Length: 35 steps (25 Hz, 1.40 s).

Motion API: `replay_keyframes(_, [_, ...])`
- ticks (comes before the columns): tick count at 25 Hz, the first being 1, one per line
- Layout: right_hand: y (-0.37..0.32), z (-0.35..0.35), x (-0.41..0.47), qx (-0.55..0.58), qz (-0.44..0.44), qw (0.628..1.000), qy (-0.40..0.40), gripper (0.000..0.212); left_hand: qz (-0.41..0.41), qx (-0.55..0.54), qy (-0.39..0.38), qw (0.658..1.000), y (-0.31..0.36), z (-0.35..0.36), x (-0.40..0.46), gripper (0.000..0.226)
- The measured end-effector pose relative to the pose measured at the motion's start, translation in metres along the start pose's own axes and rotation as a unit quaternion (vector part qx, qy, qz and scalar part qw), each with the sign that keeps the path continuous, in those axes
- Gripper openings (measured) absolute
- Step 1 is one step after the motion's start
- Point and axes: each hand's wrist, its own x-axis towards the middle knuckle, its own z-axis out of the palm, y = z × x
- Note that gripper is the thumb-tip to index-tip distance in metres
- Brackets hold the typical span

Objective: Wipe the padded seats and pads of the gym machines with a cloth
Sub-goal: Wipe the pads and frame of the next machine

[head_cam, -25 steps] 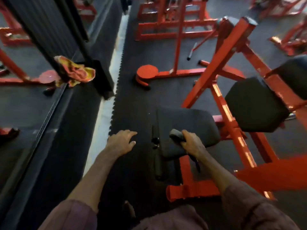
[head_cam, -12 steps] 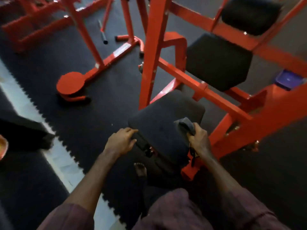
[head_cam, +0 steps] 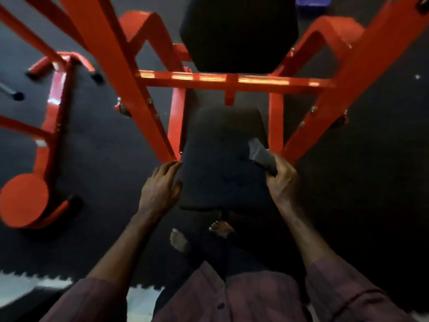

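Dark rubber floor [head_cam: 97,159] fills the frame beneath an orange frame [head_cam: 232,80]. At centre lies the black seat [head_cam: 222,159]; the left hand [head_cam: 160,189] rests flat on its left edge, while the right hand [head_cam: 282,180] pinches a grey cloth [head_cam: 261,154] against its right edge.

Seat: black padded rectangular seat [head_cam: 222,159], matt, faintly grained covering.
Cloth: soft grey cloth [head_cam: 261,155], dull, creased.
Frame: orange-red painted metal machine frame [head_cam: 232,80], smooth, glossy highlights.
Floor: black rubber floor mat [head_cam: 104,182], matt, finely textured.
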Motion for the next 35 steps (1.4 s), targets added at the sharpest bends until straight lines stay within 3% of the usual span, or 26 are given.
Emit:
replay_keyframes(2, [0.006, 0.024, -0.027, -0.039, 0.008, 0.998, 0.038, 0.066, 0.027, -0.018, -0.021, 0.999, -0.018, 0.024, 0.027, 0.064])
replay_keyframes(5, [0.013, 0.074, -0.072, -0.083, 0.009, 0.996, 0.033, 0.067, 0.043, -0.054, -0.051, 0.996, -0.045, 0.066, 0.057, 0.072])
replay_keyframes(7, [0.016, 0.108, -0.093, -0.142, 0.034, 0.989, 0.001, 0.066, 0.023, -0.083, -0.071, 0.994, -0.059, 0.092, 0.073, 0.076])
replay_keyframes(10, [0.006, 0.13, -0.107, -0.24, 0.111, 0.961, -0.086, 0.1, 0.024, -0.125, -0.078, 0.989, -0.067, 0.12, 0.078, 0.08])
replay_keyframes(14, [0.01, 0.129, -0.077, -0.328, 0.089, 0.929, -0.144, 0.122, 0.036, -0.144, -0.046, 0.988, -0.07, 0.147, 0.064, 0.082])
replay_keyframes(17, [0.028, 0.132, -0.06, -0.356, 0.08, 0.916, -0.165, 0.115, 0.009, -0.143, -0.015, 0.99, -0.068, 0.167, 0.054, 0.082])
replay_keyframes(19, [0.04, 0.137, -0.061, -0.385, 0.047, 0.911, -0.139, 0.105, -0.003, -0.123, 0.015, 0.992, -0.06, 0.176, 0.052, 0.082])
replay_keyframes(21, [0.052, 0.135, -0.063, -0.373, 0.017, 0.922, -0.102, 0.098, -0.036, -0.093, 0.051, 0.994, -0.048, 0.183, 0.052, 0.083])
replay_keyframes(26, [0.051, 0.146, -0.114, -0.307, 0.071, 0.949, -0.009, 0.095, -0.086, -0.046, 0.114, 0.989, -0.031, 0.196, 0.053, 0.076])
replay_keyframes(31, [0.079, 0.125, -0.057, -0.309, -0.077, 0.945, -0.068, 0.088, -0.086, -0.021, 0.134, 0.987, -0.035, 0.207, 0.056, 0.078])
replay_keyframes(35, [0.07, 0.135, -0.103, -0.285, 0.013, 0.958, -0.021, 0.091, -0.086, -0.016, 0.136, 0.987, -0.036, 0.203, 0.057, 0.078])
